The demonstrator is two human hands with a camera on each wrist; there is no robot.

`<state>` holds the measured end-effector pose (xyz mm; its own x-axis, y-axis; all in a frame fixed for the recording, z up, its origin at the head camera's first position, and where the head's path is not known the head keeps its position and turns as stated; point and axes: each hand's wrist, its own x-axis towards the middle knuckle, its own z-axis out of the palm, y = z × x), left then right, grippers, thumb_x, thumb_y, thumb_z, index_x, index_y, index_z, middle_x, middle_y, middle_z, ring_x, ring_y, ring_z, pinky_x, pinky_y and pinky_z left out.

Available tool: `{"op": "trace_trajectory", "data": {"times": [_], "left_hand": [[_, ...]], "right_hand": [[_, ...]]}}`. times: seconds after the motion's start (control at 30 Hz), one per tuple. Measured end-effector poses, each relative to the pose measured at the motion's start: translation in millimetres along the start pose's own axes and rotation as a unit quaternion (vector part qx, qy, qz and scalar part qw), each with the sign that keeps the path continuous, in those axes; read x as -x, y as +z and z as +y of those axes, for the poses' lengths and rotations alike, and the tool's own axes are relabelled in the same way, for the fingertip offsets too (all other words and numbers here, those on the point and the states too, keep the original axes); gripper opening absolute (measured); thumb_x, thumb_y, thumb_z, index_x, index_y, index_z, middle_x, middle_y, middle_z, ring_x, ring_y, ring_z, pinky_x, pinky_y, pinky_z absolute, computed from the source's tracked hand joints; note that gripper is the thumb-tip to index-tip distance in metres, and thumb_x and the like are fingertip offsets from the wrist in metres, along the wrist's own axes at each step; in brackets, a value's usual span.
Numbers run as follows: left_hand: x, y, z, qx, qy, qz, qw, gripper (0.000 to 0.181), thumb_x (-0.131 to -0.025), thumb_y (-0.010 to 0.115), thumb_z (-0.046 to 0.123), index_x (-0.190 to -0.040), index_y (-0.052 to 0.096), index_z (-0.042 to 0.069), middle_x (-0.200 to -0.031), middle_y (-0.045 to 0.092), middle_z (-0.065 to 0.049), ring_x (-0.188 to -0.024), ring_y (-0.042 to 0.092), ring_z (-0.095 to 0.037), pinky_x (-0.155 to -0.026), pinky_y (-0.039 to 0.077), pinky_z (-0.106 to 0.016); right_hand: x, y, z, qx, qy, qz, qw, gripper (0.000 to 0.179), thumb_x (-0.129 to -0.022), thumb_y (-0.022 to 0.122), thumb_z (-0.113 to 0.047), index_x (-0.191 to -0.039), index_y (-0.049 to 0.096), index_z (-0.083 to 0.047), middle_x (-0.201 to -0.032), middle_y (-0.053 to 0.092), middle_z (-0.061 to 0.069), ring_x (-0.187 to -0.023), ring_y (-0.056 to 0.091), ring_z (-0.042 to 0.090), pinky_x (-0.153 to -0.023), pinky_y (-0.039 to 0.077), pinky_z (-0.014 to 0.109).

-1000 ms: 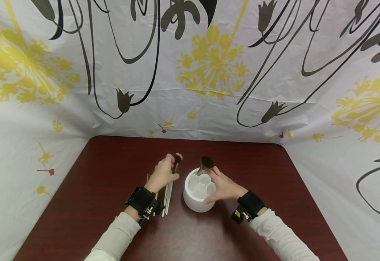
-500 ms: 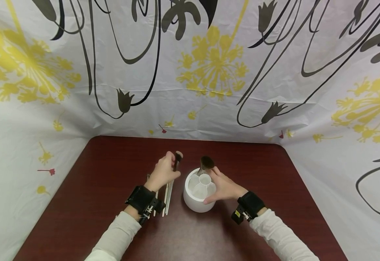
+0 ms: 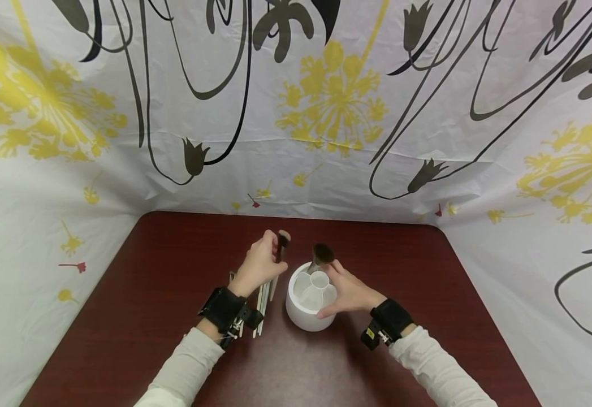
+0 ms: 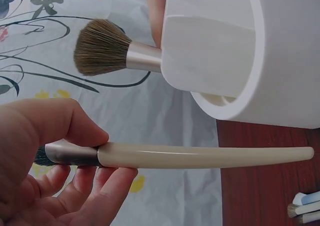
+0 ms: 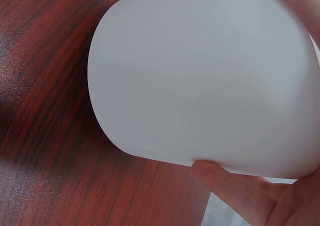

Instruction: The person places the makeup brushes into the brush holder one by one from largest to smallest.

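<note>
Standing on the dark red table (image 3: 387, 367), a white cup (image 3: 308, 322) with dividers inside is gripped at its side by the right hand (image 3: 349, 289). A brush (image 4: 200, 156) with a cream handle is pinched near the bristles by the left hand (image 3: 260, 264), just beside the cup, not touching it. One fluffy brush (image 3: 321, 254) is propped in the cup (bristles up), and more brushes (image 3: 266, 294) are laid out under the left hand.

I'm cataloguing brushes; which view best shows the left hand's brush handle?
The left wrist view: the makeup brush handle shows large, end to end. The head view has it small, partly hidden; the right wrist view lacks it.
</note>
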<state>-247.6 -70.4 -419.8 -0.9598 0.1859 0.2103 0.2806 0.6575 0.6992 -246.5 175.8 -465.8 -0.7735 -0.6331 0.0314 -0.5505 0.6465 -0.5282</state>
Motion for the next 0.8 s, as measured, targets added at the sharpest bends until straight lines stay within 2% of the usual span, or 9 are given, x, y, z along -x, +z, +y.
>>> {"op": "trace_trajectory", "data": {"times": [0.17, 0.47, 0.63, 0.8], "left_hand": [[-0.7, 0.3, 6.0, 0.008, 0.007, 0.007, 0.9999, 0.037, -0.069, 0.067, 0.007, -0.096, 0.042, 0.004, -0.082, 0.053, -0.010, -0.068, 0.051, -0.015, -0.057, 0.040, -0.028], [-1.1, -0.3, 16.7, 0.025, 0.022, 0.014, 0.9994, 0.035, -0.069, 0.064, 0.007, -0.096, 0.041, 0.007, -0.081, 0.054, -0.009, -0.067, 0.051, -0.013, -0.057, 0.040, -0.027], [-2.6, -1.7, 20.7, 0.019, 0.032, 0.020, 0.9991, 0.035, -0.069, 0.064, 0.006, -0.096, 0.042, 0.006, -0.079, 0.051, -0.005, -0.067, 0.051, -0.013, -0.058, 0.040, -0.027], [-3.6, -1.4, 23.5, 0.016, 0.043, 0.022, 0.9987, 0.035, -0.068, 0.064, 0.006, -0.095, 0.043, 0.005, -0.079, 0.053, -0.007, -0.067, 0.051, -0.013, -0.059, 0.041, -0.027]], "right_hand": [[0.4, 0, -1, -0.003, 0.006, -0.004, 1.0000, 0.114, -0.055, 0.078, -0.056, -0.144, 0.020, -0.017, -0.131, 0.033, 0.014, -0.111, 0.046, 0.026, -0.083, 0.044, 0.040], [0.6, -1, -2, -0.002, -0.001, -0.005, 1.0000, 0.111, -0.056, 0.078, -0.055, -0.143, 0.023, -0.013, -0.128, 0.034, 0.012, -0.110, 0.046, 0.024, -0.085, 0.044, 0.040], [0.4, -1, -2, -0.002, -0.002, -0.002, 1.0000, 0.112, -0.056, 0.078, -0.056, -0.144, 0.021, -0.014, -0.132, 0.032, 0.013, -0.112, 0.045, 0.025, -0.085, 0.044, 0.040], [0.6, 1, 0, 0.002, -0.006, 0.003, 1.0000, 0.112, -0.055, 0.078, -0.056, -0.143, 0.022, -0.015, -0.130, 0.033, 0.012, -0.109, 0.047, 0.024, -0.083, 0.045, 0.039]]}}
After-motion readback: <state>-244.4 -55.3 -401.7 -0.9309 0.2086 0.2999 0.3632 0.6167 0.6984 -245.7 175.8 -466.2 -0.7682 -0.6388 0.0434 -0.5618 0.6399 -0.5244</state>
